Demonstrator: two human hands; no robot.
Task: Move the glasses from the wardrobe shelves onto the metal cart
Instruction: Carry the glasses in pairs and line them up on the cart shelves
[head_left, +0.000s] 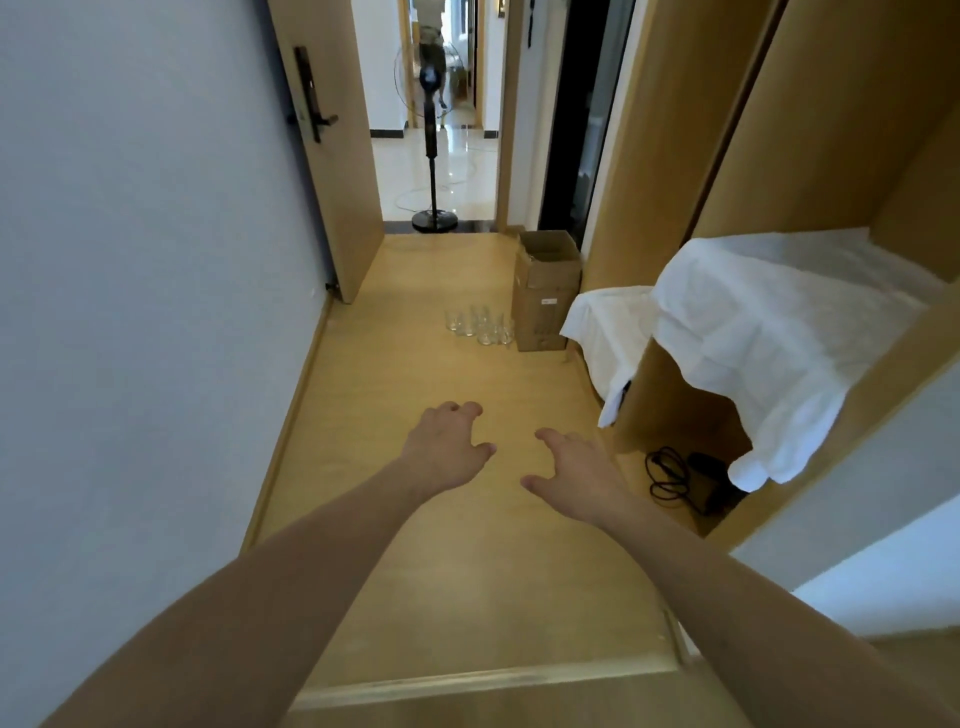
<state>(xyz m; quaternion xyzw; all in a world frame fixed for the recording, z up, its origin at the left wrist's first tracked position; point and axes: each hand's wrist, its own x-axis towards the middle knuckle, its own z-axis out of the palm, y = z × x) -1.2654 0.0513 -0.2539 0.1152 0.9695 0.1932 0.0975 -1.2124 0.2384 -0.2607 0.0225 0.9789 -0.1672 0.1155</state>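
Glasses (480, 326) sit in a small cluster on the wooden floor (415, 395), just beside a cardboard box (545, 291), well ahead of both hands. No metal cart shows anywhere, and the wardrobe shelves (779, 312) on the right carry only white cloth. Left hand (447, 441) is empty, fingers curled loosely; right hand (576, 470) is empty too, fingers spread. Both reach forward over bare floor. Best play now, I'd say: close in, crouch low, take one glass per hand by the body, not the rim, so neighbours don't clink or topple.
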